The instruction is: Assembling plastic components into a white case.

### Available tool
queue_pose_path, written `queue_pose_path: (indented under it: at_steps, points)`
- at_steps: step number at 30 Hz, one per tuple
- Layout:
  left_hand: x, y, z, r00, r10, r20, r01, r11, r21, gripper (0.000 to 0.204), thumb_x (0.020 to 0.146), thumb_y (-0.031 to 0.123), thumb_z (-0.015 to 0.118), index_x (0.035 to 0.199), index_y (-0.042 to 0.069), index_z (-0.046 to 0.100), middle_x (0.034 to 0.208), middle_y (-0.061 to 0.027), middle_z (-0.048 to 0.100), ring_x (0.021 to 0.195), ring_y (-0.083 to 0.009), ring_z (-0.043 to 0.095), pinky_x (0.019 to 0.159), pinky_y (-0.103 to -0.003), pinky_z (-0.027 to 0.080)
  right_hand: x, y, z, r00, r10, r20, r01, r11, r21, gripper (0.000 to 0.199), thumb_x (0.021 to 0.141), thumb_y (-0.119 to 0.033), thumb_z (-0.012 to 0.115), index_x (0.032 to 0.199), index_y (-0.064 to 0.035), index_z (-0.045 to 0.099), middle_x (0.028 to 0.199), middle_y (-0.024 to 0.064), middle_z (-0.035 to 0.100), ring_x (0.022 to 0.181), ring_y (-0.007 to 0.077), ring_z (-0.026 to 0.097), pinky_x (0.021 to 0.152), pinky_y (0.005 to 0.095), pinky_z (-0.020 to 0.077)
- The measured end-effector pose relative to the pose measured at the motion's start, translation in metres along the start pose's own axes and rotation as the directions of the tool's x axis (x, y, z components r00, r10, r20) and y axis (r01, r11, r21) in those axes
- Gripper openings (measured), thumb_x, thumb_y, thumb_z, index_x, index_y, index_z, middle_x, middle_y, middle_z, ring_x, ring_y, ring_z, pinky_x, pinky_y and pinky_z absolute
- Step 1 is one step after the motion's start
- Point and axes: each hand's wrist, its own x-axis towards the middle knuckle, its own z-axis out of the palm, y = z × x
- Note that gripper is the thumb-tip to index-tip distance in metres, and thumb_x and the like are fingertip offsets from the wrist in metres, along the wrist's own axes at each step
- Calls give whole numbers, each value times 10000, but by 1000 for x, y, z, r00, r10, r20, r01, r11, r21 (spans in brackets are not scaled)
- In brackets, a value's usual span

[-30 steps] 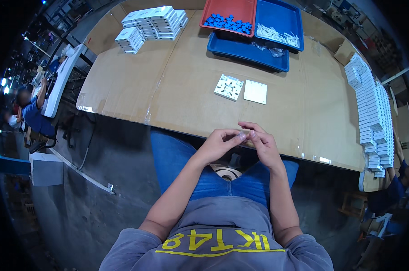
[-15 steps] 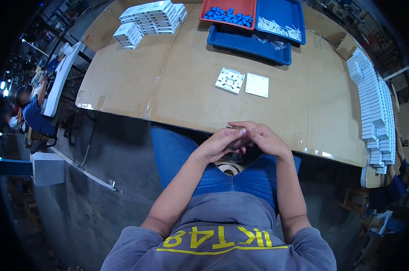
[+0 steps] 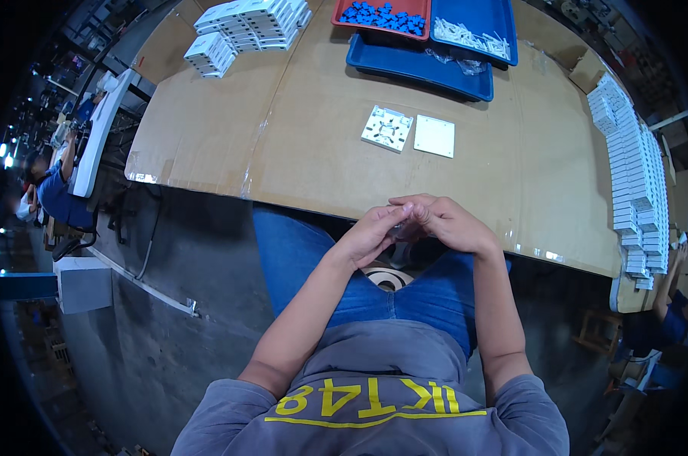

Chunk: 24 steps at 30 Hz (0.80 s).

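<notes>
Together, 2 hands, left hand [image 3: 370,234] and right hand [image 3: 444,224], clamp fingers on 1 small clear piece [image 3: 401,229] near 2 white plates [image 3: 408,132].

A cardboard-covered worktable with trays and white parts

On the brown table [image 3: 298,129] lie a white moulded plate [image 3: 387,128] and, just beside it, a flat white square plate [image 3: 434,136]. Farther back stand a red tray of blue pieces [image 3: 384,15] and blue trays [image 3: 473,30]. White boxes are stacked at the far left [image 3: 245,23] and along the right edge [image 3: 634,167].
</notes>
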Motion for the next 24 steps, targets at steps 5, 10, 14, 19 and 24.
queue_pose_path:
  at_steps: [5, 10, 14, 19, 24]
  points:
    - [5, 0, 4, 1000, 31, -3, -31, 999, 14, 454, 1094, 402, 596, 1255, -8, 705, 1129, -89, 736, 1084, -190, 706, 979, -332, 562, 8, 12, -2, 992, -127, -7, 123, 976, -179, 547, 1131, -429, 476, 1272, 55, 690, 1320, 225, 694, 1144, 322, 681, 1011, 380, 531]
    - [8, 0, -2, 999, 33, 4, -33, 999, 30, 431, 1099, 402, 584, 1218, 8, 712, 1115, -81, 741, 1013, -187, 719, 960, -334, 576, 13, 2, -5, 996, -64, 59, 78, 959, -273, 626, 1148, -441, 407, 1077, 67, 765, 1435, 218, 629, 1271, 353, 607, 1095, 414, 475]
    - [11, -1, -3, 998, 20, 52, -19, 1000, -12, 408, 1117, 354, 551, 1232, -14, 686, 1117, -91, 736, 998, -195, 719, 936, -353, 592, 16, 24, -13, 968, -247, 44, 249, 925, -287, 534, 1139, -396, 465, 1164, 73, 718, 1304, 241, 683, 1056, 351, 698, 946, 398, 557]
    - [7, 4, -3, 996, 54, 74, -52, 998, -20, 372, 1105, 317, 588, 1232, -16, 692, 1089, -74, 739, 954, -167, 724, 878, -290, 585, 9, -16, -14, 988, 17, 154, -1, 994, -106, 556, 1147, -409, 424, 1151, 48, 739, 1499, 202, 583, 1183, 309, 638, 1011, 387, 528]
    - [11, 20, -1, 991, 56, 126, -53, 998, -24, 427, 1119, 345, 546, 1332, -11, 645, 1150, -86, 720, 975, -168, 697, 891, -298, 567, 10, -2, -54, 969, -232, 80, 231, 973, 25, 500, 1119, -403, 510, 1164, 29, 758, 1503, 171, 600, 1146, 247, 673, 1039, 377, 519]
